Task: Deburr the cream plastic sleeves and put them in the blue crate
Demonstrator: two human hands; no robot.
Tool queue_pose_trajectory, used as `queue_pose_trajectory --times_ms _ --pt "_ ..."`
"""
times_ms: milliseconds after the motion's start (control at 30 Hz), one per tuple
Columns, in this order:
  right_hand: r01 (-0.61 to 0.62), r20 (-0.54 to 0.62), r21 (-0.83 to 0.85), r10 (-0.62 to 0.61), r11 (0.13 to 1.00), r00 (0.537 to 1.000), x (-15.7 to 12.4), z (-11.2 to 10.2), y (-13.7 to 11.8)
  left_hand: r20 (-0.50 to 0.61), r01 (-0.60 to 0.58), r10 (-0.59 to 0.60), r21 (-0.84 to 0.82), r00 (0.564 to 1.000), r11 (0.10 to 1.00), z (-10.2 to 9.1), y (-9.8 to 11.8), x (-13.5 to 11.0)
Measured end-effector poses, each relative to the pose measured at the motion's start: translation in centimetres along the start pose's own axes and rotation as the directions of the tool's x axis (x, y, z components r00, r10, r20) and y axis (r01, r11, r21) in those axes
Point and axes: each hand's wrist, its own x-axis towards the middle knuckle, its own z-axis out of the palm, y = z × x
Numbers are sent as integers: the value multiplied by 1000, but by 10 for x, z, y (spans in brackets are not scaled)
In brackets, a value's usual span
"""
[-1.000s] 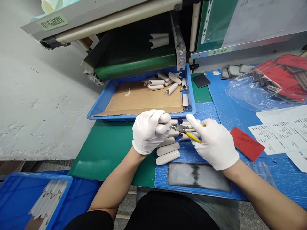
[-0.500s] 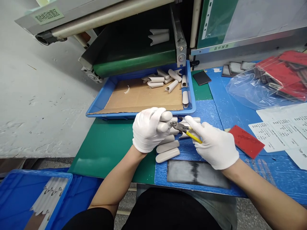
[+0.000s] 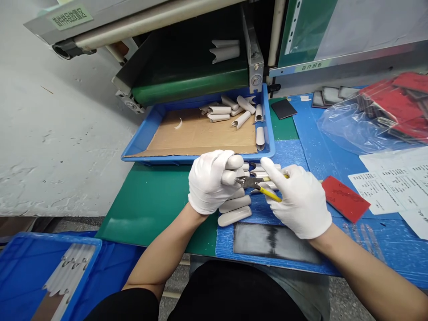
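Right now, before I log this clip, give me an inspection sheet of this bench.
Surface: green mat and blue corrugated plastic sheet.
Job's things: yellow-handled steel side cutters; curved white plastic pieces, more in a blue cardboard-lined tray.
Clutter: clear plastic bag of red pieces; printed white papers; red card.
Grippers: white-gloved right hand grips the cutters; white-gloved left hand curls beside their tips, any hold hidden.
Cables: nothing seen.
Surroundings: green-belted machine; white wall; blue crate.
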Motion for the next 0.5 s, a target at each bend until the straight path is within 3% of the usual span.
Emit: queue_pose_trajectory --times_ms 333,500 --pt "-15 -23 19 16 1000 1000 -2 -1 -5 24 19 -18 -59 1000 998 2 7 -5" --pt "-54 5 145 53 988 999 -10 -1 -4 7 21 -21 -49 1000 999 1 11 0"
